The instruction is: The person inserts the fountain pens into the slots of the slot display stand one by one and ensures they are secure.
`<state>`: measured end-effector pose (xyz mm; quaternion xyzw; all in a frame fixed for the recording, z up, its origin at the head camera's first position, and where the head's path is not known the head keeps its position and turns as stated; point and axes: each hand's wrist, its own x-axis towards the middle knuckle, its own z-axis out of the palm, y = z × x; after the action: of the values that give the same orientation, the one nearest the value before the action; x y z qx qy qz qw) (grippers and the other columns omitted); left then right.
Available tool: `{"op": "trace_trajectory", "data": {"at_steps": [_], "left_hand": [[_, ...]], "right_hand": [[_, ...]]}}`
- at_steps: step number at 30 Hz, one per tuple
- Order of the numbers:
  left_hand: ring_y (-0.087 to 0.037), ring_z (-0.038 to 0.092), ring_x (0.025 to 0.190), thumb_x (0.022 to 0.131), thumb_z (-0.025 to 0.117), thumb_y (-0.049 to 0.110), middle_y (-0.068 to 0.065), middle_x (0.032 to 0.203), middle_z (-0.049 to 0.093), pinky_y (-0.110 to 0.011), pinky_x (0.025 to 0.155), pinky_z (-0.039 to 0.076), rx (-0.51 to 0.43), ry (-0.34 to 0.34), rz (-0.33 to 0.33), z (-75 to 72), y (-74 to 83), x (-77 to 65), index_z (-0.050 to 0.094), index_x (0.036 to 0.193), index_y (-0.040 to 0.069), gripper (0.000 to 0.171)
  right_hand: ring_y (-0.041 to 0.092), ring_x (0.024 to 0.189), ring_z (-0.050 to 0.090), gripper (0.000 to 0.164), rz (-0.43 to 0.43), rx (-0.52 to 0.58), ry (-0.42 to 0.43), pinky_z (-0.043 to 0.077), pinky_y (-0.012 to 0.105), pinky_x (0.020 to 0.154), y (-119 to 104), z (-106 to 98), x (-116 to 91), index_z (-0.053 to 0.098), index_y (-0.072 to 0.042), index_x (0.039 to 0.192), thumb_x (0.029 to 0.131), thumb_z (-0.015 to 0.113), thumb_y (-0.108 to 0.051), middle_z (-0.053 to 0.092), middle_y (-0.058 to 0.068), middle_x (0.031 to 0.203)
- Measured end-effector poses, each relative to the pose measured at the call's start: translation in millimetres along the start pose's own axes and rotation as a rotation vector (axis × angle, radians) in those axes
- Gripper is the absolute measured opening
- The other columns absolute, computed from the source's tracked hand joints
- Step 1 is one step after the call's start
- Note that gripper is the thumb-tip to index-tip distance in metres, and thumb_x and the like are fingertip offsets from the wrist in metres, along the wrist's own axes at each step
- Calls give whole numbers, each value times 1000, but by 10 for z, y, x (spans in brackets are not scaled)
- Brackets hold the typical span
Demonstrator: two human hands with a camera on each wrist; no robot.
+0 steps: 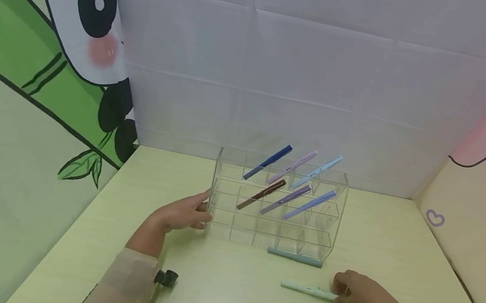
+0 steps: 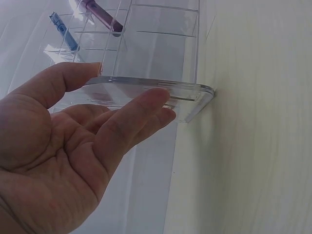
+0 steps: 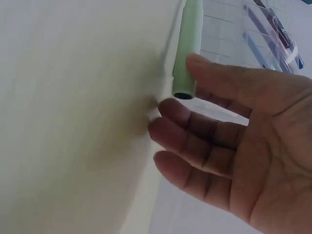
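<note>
A clear acrylic pen rack [image 1: 219, 231] with stepped tiers stands on the table, several pens leaning in its upper two tiers. My left hand [image 1: 186, 211] touches its left side; in the left wrist view the thumb and loosely extended fingers lie against the side panel [image 2: 187, 90]. My right hand [image 1: 364, 296] pinches one end of a light green pen [image 1: 305, 288] low over the table, to the right in front of the rack. In the right wrist view the thumb presses this pen [image 3: 187, 44], the index finger is partly hidden, and the other fingers are bent loosely.
A dark teal pen [image 1: 295, 257] lies along the rack's front right edge. Among the racked pens are a dark blue one [image 1: 267, 162] and a brown one [image 1: 261, 195]. Behind the table [image 1: 214, 296] hangs a white cloth [image 1: 303, 77]; printed panels flank both sides.
</note>
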<state>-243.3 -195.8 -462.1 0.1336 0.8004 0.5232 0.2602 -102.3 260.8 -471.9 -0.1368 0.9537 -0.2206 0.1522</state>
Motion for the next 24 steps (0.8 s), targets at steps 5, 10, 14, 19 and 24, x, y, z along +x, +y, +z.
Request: {"op": "trace_trajectory", "data": {"at_steps": [5, 10, 14, 19, 24], "left_hand": [[-36, 63, 116, 98, 61, 28, -18, 155, 37, -63, 112, 27, -8, -1, 2, 0, 2, -4, 5, 159, 29, 83], [-36, 63, 116, 98, 61, 27, -18, 154, 38, -62, 112, 29, -6, -4, 7, -6, -1, 0, 6, 159, 30, 82], [-38, 63, 116, 98, 61, 28, -20, 154, 38, -63, 112, 27, -3, -4, 6, -12, 2, 0, 5, 159, 30, 83], [-39, 63, 116, 97, 62, 31, -21, 155, 36, -65, 113, 23, 4, -1, -7, -11, 9, -4, 5, 159, 30, 84], [-38, 63, 115, 97, 62, 31, -21, 155, 35, -66, 113, 22, 10, -1, -9, -8, 6, 4, 4, 159, 29, 85]], "right_hand": [[6, 72, 54, 14, -67, 67, 5, 43, 24, 61, -50, -167, -33, 58, -20, 93, 91, 69, -28, 63, -8, 84], [4, 76, 59, 12, -131, 121, 69, 45, 23, 64, -172, -341, -26, 55, -21, 95, 95, 65, -29, 67, -9, 86], [3, 79, 59, 9, -192, 94, 160, 47, 23, 66, -293, -433, 9, 56, -23, 97, 97, 63, -30, 65, -14, 87], [1, 84, 62, 6, -237, 45, 244, 52, 25, 71, -458, -470, 99, 60, -24, 104, 98, 61, -27, 66, -15, 94], [3, 90, 66, 24, -227, -17, 324, 55, 28, 76, -589, -438, 212, 62, -21, 121, 97, 62, -24, 69, -10, 104]]}}
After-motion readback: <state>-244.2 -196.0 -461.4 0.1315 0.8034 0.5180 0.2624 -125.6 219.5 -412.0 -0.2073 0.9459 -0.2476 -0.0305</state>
